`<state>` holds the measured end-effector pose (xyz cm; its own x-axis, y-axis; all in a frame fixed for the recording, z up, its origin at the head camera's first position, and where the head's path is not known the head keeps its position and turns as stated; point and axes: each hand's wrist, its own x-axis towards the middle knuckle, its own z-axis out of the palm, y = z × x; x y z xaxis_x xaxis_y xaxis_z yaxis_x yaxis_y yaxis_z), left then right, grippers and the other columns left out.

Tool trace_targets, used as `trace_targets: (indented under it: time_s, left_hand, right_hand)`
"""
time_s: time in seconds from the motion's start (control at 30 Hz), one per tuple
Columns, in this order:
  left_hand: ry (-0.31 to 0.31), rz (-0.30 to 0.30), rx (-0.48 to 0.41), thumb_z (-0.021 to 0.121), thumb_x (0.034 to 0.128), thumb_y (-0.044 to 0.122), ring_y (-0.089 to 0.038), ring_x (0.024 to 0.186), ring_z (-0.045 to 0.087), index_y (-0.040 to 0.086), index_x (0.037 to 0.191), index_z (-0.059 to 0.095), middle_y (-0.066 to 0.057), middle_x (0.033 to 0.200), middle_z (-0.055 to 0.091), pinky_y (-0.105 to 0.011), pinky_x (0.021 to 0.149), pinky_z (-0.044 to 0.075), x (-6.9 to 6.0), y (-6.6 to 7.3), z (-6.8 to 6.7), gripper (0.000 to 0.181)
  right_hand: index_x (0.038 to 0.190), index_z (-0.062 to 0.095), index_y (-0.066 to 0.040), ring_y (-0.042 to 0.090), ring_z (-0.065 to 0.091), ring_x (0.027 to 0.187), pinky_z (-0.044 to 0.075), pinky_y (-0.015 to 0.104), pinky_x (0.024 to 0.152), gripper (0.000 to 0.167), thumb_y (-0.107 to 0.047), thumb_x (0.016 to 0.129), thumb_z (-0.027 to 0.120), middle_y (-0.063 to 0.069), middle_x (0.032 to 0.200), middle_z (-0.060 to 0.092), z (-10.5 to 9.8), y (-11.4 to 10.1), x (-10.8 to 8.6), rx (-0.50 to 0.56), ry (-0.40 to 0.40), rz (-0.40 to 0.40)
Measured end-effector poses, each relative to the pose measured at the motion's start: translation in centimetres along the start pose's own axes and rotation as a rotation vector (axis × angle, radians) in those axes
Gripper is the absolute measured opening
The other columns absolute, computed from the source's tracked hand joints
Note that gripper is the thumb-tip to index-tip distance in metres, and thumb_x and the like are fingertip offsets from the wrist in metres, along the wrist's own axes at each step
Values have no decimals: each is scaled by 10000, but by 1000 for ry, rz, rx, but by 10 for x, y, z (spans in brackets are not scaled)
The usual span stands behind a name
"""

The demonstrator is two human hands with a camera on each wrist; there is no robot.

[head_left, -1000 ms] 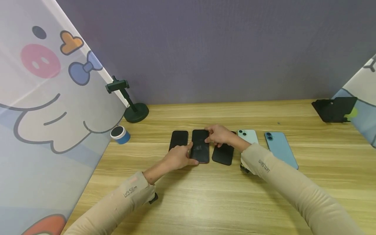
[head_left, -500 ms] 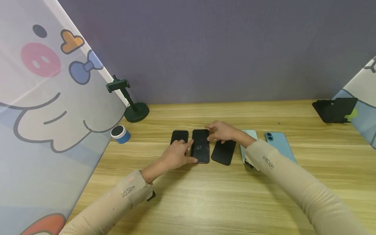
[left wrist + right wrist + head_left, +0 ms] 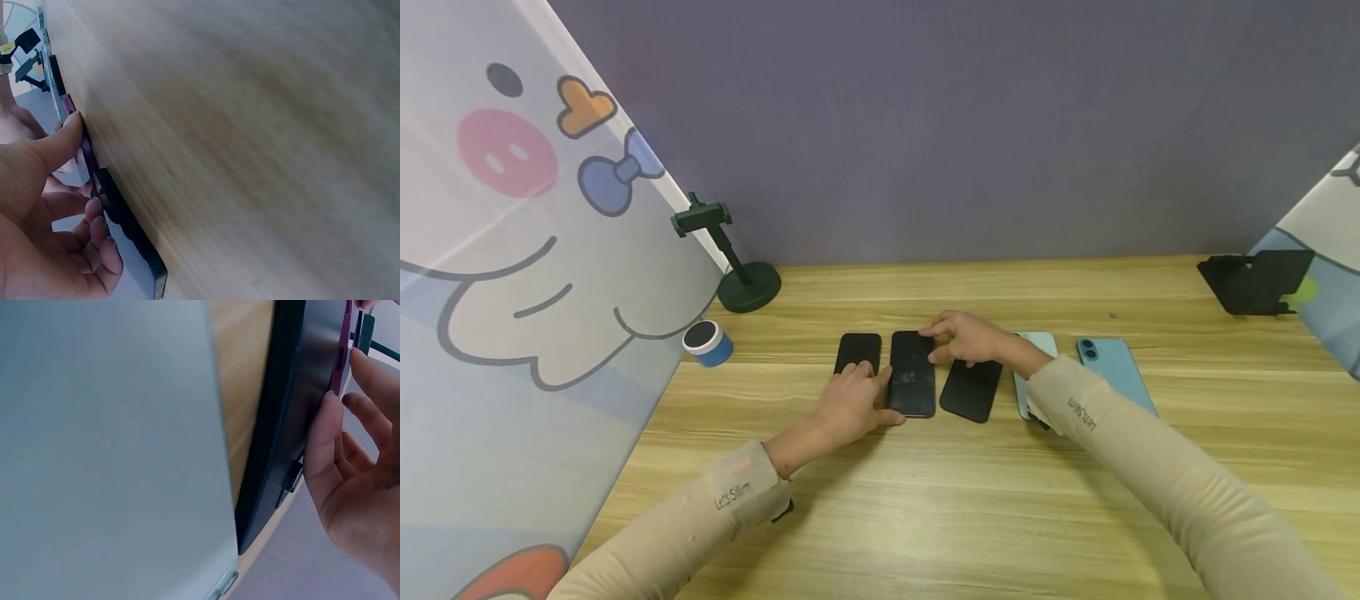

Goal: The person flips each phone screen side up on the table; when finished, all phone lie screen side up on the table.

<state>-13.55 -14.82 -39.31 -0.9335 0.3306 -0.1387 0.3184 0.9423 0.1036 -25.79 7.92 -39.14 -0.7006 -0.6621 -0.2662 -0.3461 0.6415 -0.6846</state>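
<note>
A black-screened smartphone with a purple-red edge lies flat mid-row on the table. My left hand pinches its lower left corner, thumb at the bottom edge and index finger at the left side. Its other fingers pass over a second black smartphone, hiding its lower part. At the upper right corner, my right hand pinches the same phone, index finger on the top edge and thumb along the right side. Under that hand a third black smartphone lies slightly tilted. The right wrist view shows the thumb on the purple edge.
Further right lie a mint smartphone, partly under the right sleeve, and a blue smartphone. A dark green phone stand and a blue-and-white jar stand at left. A black folding stand sits back right.
The right hand has shifted slightly to the right, then settled again at the phone's corner. The left hand's fingers briefly spread and returned to the left edge. The middle phone has barely moved.
</note>
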Motion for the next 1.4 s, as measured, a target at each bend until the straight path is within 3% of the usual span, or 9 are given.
trace_targets:
  time_s: [0.37,0.57,0.9,1.13,1.23,1.4]
  left_hand:
    - [11,14,-7,744,826,566,-163,759,484,105,1471,505,-35,916,593,-287,629,422,0,-4,1,829]
    - [5,-1,-10,738,824,572,-175,788,525,113,1475,495,-26,888,581,-284,623,428,0,-5,0,833]
    - [-12,-5,-15,750,823,559,-193,824,553,115,1474,501,-35,905,593,-295,635,436,2,-5,-1,827]
    - [-27,-5,-25,752,822,561,-224,912,599,109,1474,505,-44,951,620,-315,687,471,1,-4,0,831]
    - [-24,5,-40,749,830,561,-247,950,612,109,1478,506,-74,1030,648,-345,730,506,1,-4,-4,827]
    - [16,68,-58,725,854,561,-288,1051,619,140,1509,471,-131,1220,648,-403,827,543,5,-2,-14,818]
  right_hand:
    - [1467,529,-117,174,628,754,526,307,551,548,-295,971,678,172,1506,413,1,-2,0,-81,6,-34]
    - [1460,534,-109,177,629,813,513,296,581,547,-294,967,683,167,1487,434,1,-3,0,-103,17,-50]
    - [1450,544,-102,161,619,770,499,286,615,544,-302,964,686,170,1482,444,0,-5,2,-155,12,-77]
    - [1451,547,-116,285,598,1127,511,405,849,539,-314,967,680,155,1470,462,2,-5,2,-204,22,-81]
    - [1494,493,-126,289,629,1031,541,420,799,587,-327,972,672,156,1497,429,-1,-4,-1,-144,8,-60]
    - [1555,385,-115,265,612,695,548,402,575,650,-302,990,645,199,1518,379,-17,2,-21,-19,18,-4]
